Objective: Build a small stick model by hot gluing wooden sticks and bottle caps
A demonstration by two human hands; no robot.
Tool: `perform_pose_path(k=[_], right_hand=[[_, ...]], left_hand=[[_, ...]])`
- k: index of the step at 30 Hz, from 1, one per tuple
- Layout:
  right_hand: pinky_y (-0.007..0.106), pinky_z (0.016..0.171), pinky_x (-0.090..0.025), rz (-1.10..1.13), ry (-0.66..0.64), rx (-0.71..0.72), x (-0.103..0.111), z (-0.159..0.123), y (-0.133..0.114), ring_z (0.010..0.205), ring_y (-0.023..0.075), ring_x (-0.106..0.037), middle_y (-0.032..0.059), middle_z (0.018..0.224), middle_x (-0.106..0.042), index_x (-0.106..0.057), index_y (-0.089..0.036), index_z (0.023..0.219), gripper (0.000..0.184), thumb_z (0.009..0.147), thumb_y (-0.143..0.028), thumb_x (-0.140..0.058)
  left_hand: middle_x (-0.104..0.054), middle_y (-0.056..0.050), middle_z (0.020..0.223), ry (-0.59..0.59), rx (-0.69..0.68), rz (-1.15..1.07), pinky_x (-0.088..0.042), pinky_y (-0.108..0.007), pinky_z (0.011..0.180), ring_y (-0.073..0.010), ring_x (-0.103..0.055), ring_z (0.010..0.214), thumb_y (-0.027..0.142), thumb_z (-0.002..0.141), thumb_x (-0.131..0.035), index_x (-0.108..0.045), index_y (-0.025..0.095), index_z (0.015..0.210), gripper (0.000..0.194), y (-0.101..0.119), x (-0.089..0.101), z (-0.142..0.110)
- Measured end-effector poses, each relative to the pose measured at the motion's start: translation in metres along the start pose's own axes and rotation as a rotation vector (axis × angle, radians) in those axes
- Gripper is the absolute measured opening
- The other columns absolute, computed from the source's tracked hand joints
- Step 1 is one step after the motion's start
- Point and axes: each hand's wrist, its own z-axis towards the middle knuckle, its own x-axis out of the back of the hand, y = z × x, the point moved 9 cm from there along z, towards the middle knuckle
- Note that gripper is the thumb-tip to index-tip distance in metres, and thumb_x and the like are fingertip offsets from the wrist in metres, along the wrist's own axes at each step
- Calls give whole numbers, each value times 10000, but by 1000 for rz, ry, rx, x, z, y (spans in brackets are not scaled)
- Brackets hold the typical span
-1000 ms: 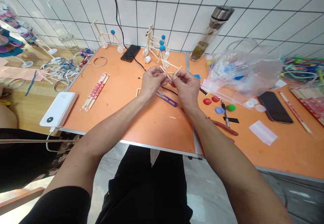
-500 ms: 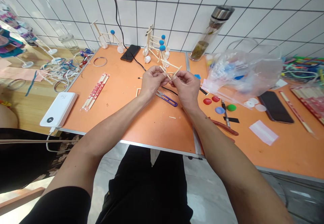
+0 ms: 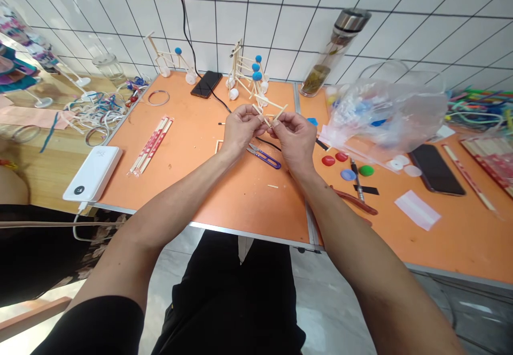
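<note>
Centre of frame, my left hand (image 3: pixel 242 125) and right hand (image 3: pixel 297 137) pinch sticks (image 3: pixel 281 112) close together, calling for steadiness.

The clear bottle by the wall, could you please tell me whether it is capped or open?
Capped: the clear bottle has its silvery lid seated over its upper end.

Power bank display (image 3: pixel 79 190) (tiny, blurred) looks different now.
</note>
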Motion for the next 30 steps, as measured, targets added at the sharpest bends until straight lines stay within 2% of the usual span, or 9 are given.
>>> perform_pose_path(k=[11,17,23,27,30], right_hand=[[339,810,-697,-10,-7,-23,-1,-1,-1,786,177,-790,-22,823,-750,-739,-243,895,368,817,-532,-954],[332,786,-674,-30,-2,-24,0,0,3,775,177,-788,-18,818,-758,-736,-239,895,319,833,-496,-914],[311,738,-645,-38,7,-38,2,1,5,757,174,-788,-23,800,-757,-737,-236,889,236,836,-405,-894],[295,718,-641,-30,37,-53,5,3,5,765,169,-792,-28,792,-739,-708,-241,882,222,855,-380,-879],[275,690,-631,-38,54,-79,7,5,8,761,162,-789,-30,787,-723,-695,-238,874,204,863,-352,-864]], left_hand=[[-801,29,777,12,10,24,-628,-200,693,-108,-795,675,93,990,-779,-624,221,891,224,-3,2,2],[-753,40,707,38,35,0,-610,-194,663,-103,-767,629,71,985,-783,-626,215,869,242,-5,2,-1],[-774,6,740,55,96,-66,-608,-202,664,-104,-762,634,69,986,-757,-629,194,816,247,-8,4,-2],[-798,-25,808,116,59,-58,-600,-211,672,-121,-788,696,72,969,-756,-640,184,789,241,12,23,15],[-769,-12,789,264,25,26,-461,-183,533,-89,-706,600,74,919,-794,-635,180,745,258,26,50,38]])
